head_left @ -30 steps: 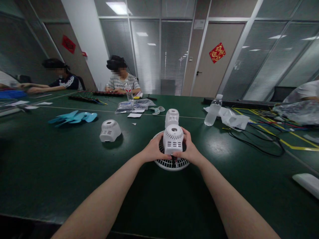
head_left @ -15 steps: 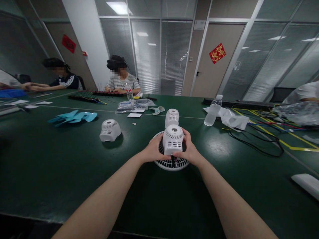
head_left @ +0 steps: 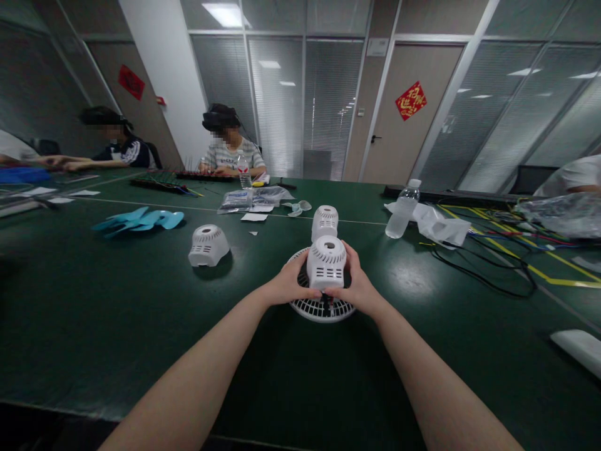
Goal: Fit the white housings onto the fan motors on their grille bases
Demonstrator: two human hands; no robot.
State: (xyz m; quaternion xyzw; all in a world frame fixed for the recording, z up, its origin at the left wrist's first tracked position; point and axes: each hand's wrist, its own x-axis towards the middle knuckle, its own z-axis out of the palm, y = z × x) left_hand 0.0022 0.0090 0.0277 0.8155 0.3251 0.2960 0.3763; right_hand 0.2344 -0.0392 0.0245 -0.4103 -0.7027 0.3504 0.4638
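Observation:
Between my two hands is a white slotted fan motor housing (head_left: 325, 263), upright, with a round hole in its top. My left hand (head_left: 292, 282) grips its left side, thumb along the lower front edge. On the opposite side my right hand (head_left: 359, 285) holds it the same way. Under the housing lies a round white fan grille (head_left: 323, 311), flat on the table. Dark parts and a bit of red wire show between grille and housing; whether these two touch is hidden. Another white housing (head_left: 325, 220) stands just behind, and a third one (head_left: 208, 245) sits to the left.
Blue fan blades (head_left: 139, 221) lie at the left on the green table (head_left: 141, 313). A water bottle (head_left: 402, 210), white wrapping (head_left: 441, 222) and black cables (head_left: 483, 275) are to the right. Plastic bags (head_left: 253, 199) lie farther back. Co-workers (head_left: 232, 147) sit across the table.
Almost nothing differs. Both hands keep the same hold on the housing over the grille; the whole view has shifted very slightly.

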